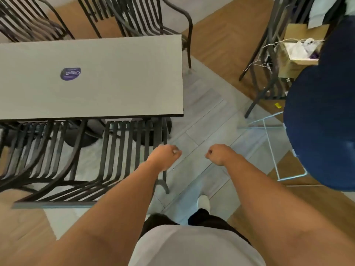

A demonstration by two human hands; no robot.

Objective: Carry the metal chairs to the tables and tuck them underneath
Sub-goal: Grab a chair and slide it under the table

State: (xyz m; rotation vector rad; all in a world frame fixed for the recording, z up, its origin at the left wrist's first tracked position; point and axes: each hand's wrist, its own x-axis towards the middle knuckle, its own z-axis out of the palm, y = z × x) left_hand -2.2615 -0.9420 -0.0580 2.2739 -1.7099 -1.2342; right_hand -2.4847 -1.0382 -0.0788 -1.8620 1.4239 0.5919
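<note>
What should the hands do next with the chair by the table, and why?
Probably nothing more with this chair: its seat already sits under the table edge, beside another chair pushed in the same way. Both hands, left and right, are curled and hold nothing. My guess is they should turn away to fetch another chair.

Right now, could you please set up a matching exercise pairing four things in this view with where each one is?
Things:
1. purple sticker
2. near metal chair
3. cardboard box
4. white shoe

Places:
A. on the grey floor between the forearms
B. on the tabletop
C. at the top right, beside the dark blue shape
D. tucked under the table's near edge

Pairs: 1-B, 2-D, 3-C, 4-A
</note>
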